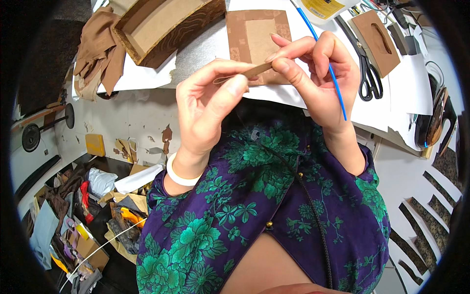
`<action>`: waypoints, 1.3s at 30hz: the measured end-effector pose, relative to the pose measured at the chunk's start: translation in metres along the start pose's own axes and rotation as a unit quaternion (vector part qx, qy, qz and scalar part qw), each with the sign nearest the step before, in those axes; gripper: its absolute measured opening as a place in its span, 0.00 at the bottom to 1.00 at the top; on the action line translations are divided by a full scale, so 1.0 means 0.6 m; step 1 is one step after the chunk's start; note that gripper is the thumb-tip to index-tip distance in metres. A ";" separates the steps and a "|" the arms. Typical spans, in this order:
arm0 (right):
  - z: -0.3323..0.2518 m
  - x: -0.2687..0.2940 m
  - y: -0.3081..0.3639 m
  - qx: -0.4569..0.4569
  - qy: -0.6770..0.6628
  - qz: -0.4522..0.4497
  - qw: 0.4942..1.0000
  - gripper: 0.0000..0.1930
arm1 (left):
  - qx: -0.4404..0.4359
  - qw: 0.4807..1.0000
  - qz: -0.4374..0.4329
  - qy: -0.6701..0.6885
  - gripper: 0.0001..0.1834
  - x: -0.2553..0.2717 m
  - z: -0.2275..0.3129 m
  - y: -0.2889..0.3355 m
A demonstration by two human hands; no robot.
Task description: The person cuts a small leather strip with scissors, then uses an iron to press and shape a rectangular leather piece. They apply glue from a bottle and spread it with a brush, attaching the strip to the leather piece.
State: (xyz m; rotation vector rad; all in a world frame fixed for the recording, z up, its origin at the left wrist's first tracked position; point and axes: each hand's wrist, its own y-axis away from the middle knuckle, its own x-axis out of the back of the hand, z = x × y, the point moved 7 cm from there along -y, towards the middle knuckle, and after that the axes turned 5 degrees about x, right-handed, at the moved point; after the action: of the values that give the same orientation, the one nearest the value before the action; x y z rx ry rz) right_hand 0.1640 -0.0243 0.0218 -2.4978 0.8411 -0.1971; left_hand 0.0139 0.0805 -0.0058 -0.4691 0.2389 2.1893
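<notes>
A narrow brown strip, leather-like [258, 71], is held up between my two hands above the table's front edge. My left hand [208, 100] pinches its left part between thumb and fingers; a thin loop shows beside the thumb. My right hand [325, 83] grips the other end between thumb and forefinger. That same hand also keeps a slim blue stick [337, 88] tucked among its fingers, slanting across the palm. Just behind the hands lies a flat brown panel [236, 29] with a paler rectangle in its middle.
At the back left stands an open box with wood-grain sides [161, 56], beside brown leather pieces [100, 46]. Black scissors [370, 83], a slotted brown panel [377, 41] and a yellow-labelled container [325, 7] sit right. Scraps [93, 210] fill the lower left; patterned strips [416, 230] lie lower right.
</notes>
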 end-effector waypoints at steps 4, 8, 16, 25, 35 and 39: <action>-0.009 -0.008 -0.001 0.022 0.022 -0.020 0.999 0.23 | -0.087 0.989 0.004 -0.118 0.07 -0.011 0.014 -0.008; -0.019 -0.010 -0.001 0.043 0.013 -0.016 0.999 0.22 | -0.136 0.969 0.049 -0.198 0.07 -0.012 0.028 0.004; -0.023 -0.015 0.004 0.065 -0.017 -0.002 0.998 0.22 | -0.244 0.933 0.048 -0.261 0.09 -0.018 0.047 0.016; -0.010 -0.005 -0.001 0.016 0.021 -0.020 0.999 0.23 | -0.143 0.969 0.063 -0.191 0.08 0.003 0.033 0.008; -0.004 -0.016 0.001 -0.003 -0.014 -0.049 0.999 0.25 | -0.144 0.964 0.062 -0.213 0.07 0.000 0.033 0.015; -0.001 -0.015 0.001 0.021 -0.024 -0.041 0.999 0.25 | -0.145 0.976 0.059 -0.151 0.07 0.002 0.024 0.015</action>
State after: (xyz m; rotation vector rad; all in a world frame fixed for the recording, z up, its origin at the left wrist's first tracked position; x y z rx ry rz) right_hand 0.1562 -0.0193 0.0222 -2.4893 0.7099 -0.1807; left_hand 0.0023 0.0806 0.0071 -0.2788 -0.2267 2.3888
